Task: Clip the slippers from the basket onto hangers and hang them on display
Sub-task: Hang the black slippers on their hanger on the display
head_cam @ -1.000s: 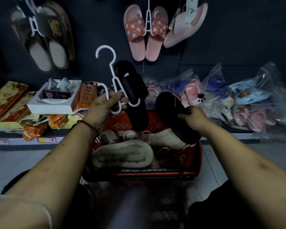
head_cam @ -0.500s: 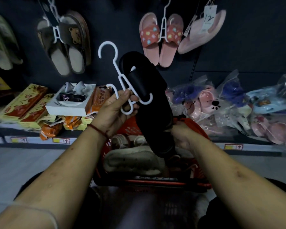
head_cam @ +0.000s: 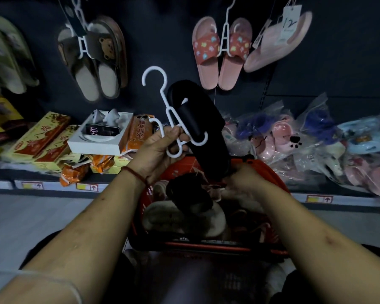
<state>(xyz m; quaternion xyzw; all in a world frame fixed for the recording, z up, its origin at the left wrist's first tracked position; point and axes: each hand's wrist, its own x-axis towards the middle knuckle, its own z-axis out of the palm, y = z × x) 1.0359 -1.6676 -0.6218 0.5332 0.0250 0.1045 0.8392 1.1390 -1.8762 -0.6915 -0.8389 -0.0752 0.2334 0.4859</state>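
Observation:
My left hand [head_cam: 160,148] grips two white hangers [head_cam: 162,93] held up over the red basket [head_cam: 206,247]. One black slipper [head_cam: 198,119] is hooked on a hanger, toe up and heel hanging down. My right hand [head_cam: 241,183] is curled at that heel, just above the basket. A second black slipper [head_cam: 188,193] lies in the basket right beside these fingers. Which of the two the right hand pinches I cannot tell. Pale slippers [head_cam: 184,218] fill the rest of the basket.
On the dark wall hang brown bear slippers [head_cam: 97,62], pink patterned slippers [head_cam: 217,55] and a tagged pink slipper [head_cam: 276,42]. The low shelf holds bagged slippers [head_cam: 294,137] on the right and a white box [head_cam: 99,139] with orange and yellow packs on the left.
The right hand carried the second black slipper left from the basket's far right rim, then came to the hanging slipper's heel. A black slipper now lies in the basket. The left hand raised the hangers slightly.

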